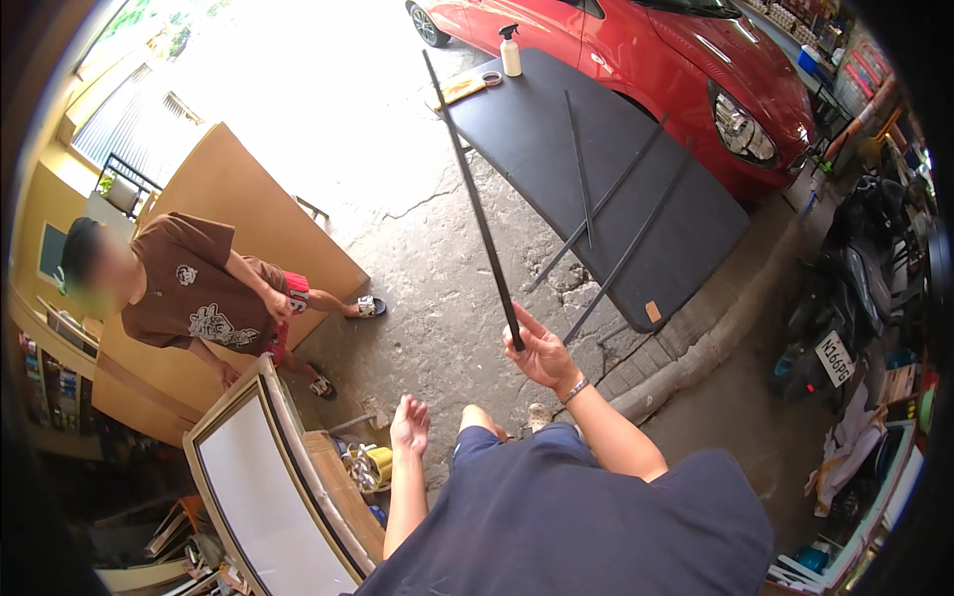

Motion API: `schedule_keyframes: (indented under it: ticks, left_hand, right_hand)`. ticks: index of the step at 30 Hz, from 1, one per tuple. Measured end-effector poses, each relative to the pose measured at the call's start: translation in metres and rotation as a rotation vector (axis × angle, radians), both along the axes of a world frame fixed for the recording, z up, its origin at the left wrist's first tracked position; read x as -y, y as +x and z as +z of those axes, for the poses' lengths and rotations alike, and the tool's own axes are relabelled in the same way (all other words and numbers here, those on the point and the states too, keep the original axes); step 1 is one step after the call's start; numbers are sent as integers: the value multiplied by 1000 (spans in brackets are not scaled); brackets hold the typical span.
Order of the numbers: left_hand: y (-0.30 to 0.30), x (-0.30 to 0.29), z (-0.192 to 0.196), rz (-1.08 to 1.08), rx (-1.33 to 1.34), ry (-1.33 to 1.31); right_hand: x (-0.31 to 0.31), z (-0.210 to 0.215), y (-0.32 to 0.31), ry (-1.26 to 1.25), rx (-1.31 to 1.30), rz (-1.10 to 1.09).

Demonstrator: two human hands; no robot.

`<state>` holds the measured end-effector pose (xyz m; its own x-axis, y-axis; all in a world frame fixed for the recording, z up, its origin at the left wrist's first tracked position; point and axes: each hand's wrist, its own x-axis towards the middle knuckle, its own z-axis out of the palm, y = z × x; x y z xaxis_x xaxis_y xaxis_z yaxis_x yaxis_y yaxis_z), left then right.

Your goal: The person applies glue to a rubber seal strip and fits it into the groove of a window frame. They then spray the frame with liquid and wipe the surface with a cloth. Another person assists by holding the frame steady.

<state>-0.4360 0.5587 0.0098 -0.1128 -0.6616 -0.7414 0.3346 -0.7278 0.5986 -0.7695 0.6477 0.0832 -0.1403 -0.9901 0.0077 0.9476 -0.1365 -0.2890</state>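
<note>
Right hand [542, 356] holds up a long thin black strip [477, 209]; left hand [409, 425] empty.

My right fingers close around the strip's lower end, so it rises slanted over the concrete floor [437, 288] toward the dark flat table [556, 129], where similar black strips [581, 169] lie. Left fingers are spread open, touching nothing. I judge it light, fairly stiff but whippy; gripping nearer the middle would steady it.

4 long black strips [475, 204], 1 dark table [696, 214], 1 spray bottle [510, 52], 1 red car [636, 40], 1 framed panel [260, 487]
</note>
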Motion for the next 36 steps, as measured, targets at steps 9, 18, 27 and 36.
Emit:
schedule_keyframes:
  ticks: [9,18,27,36]
  left_hand:
    - [17,74,-94,20,194,214]
    - [-231,444,116,-473,-2,-811]
    - [-372,682,409,-417,76,-1538]
    - [-372,559,93,-971,216,-762]
  right_hand:
    - [145,-86,-97,94,24,-238]
    - [260,-177,-185,266,22,-443]
    - [317,-205,-178,635,66,-541]
    - [296,-136,-160,1004,-124,-460]
